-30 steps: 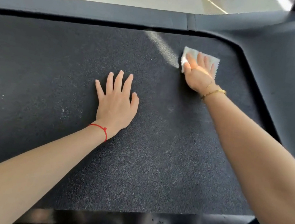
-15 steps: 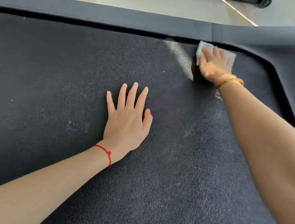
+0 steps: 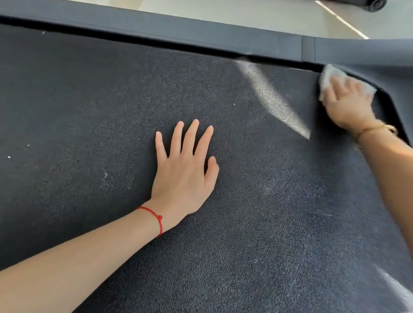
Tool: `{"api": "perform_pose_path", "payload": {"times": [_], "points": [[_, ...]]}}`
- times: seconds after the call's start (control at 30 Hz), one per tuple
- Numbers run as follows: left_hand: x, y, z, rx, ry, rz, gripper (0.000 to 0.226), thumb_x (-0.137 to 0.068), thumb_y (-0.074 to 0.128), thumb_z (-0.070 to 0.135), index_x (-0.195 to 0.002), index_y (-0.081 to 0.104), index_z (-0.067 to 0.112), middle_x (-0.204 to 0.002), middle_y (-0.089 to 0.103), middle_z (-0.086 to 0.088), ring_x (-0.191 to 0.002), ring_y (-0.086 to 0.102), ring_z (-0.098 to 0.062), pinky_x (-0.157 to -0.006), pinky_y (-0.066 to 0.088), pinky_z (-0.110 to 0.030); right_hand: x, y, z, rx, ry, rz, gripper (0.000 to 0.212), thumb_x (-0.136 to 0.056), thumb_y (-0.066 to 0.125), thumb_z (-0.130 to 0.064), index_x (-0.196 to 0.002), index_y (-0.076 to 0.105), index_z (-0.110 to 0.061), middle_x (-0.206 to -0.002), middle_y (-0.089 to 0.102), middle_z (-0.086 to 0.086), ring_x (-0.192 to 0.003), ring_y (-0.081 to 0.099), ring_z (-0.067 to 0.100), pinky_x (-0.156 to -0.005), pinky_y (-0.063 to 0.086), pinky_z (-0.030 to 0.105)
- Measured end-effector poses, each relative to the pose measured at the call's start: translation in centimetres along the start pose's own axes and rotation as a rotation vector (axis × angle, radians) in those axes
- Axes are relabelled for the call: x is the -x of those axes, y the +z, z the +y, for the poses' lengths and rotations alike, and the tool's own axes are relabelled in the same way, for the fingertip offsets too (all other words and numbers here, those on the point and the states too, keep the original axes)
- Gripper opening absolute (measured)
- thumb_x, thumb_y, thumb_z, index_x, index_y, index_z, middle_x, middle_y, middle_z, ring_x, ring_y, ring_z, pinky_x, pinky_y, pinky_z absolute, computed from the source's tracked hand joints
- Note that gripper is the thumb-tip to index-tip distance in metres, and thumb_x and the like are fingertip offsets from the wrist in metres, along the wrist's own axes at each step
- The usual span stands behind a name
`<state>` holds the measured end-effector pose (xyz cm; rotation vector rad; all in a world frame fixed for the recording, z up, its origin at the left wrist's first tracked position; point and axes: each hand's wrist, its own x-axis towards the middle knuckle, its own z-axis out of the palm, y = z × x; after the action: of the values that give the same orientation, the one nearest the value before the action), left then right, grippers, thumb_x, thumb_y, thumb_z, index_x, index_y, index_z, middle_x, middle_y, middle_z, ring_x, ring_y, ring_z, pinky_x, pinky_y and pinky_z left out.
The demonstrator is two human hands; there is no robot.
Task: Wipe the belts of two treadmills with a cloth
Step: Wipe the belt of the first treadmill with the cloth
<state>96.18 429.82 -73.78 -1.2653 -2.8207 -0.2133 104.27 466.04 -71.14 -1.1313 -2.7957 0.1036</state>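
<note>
1. Pale floor (image 3: 219, 2) lies beyond the dark treadmill belt (image 3: 255, 240).
2. Right hand (image 3: 344, 105) presses the white cloth (image 3: 327, 76) flat with nearly straight fingers, at the belt's far right corner beside the frame (image 3: 164, 27).
3. Left hand (image 3: 185, 172) rests open, fingers spread, at mid-belt.
4. Advice: keep even pressure and follow the edge.
5. Cloth is blurred and half covered; no second treadmill shows clearly.

Hands (image 3: 185, 169) flat on belt (image 3: 75, 114), right (image 3: 344, 103) atop cloth (image 3: 326, 80)
</note>
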Motion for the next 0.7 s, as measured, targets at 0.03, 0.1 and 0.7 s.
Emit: {"api": "perform_pose_path", "payload": {"times": [0.03, 0.1, 0.7], "points": [[0.0, 0.0, 0.0, 0.005, 0.000, 0.000, 0.066, -0.095, 0.009, 0.046, -0.157, 0.017, 0.025, -0.164, 0.016, -0.004, -0.151, 0.011, -0.029, -0.118, 0.010, -0.063, 0.6, -0.1, 1.6, 0.011, 0.044, -0.010, 0.054, -0.101, 0.022, -0.034, -0.147, 0.033, -0.008, -0.144, 0.039, 0.027, -0.133, 0.036, 0.040, -0.114, 0.021, 0.048], [0.0, 0.0, 0.0, 0.014, 0.000, 0.005, 0.065, -0.095, 0.010, 0.045, -0.156, 0.019, 0.025, -0.163, 0.018, -0.005, -0.151, 0.012, -0.029, -0.118, 0.010, -0.063, 2.7, -0.4, 3.0, -0.003, 0.058, -0.011, 0.050, -0.104, 0.024, -0.031, -0.145, 0.037, -0.006, -0.144, 0.039, 0.026, -0.133, 0.034, 0.040, -0.114, 0.020, 0.048], [0.5, -0.2, 0.1, 0.081, 0.009, 0.026, 0.057, -0.101, 0.029, 0.039, -0.155, 0.023, 0.024, -0.163, 0.020, -0.006, -0.150, 0.012, -0.030, -0.118, 0.007, -0.063, 19.1, -2.1, 2.5, -0.106, 0.136, -0.030, 0.047, -0.105, 0.029, -0.033, -0.151, 0.029, -0.021, -0.148, 0.032, 0.008, -0.139, 0.023, 0.030, -0.114, 0.015, 0.048]]}}
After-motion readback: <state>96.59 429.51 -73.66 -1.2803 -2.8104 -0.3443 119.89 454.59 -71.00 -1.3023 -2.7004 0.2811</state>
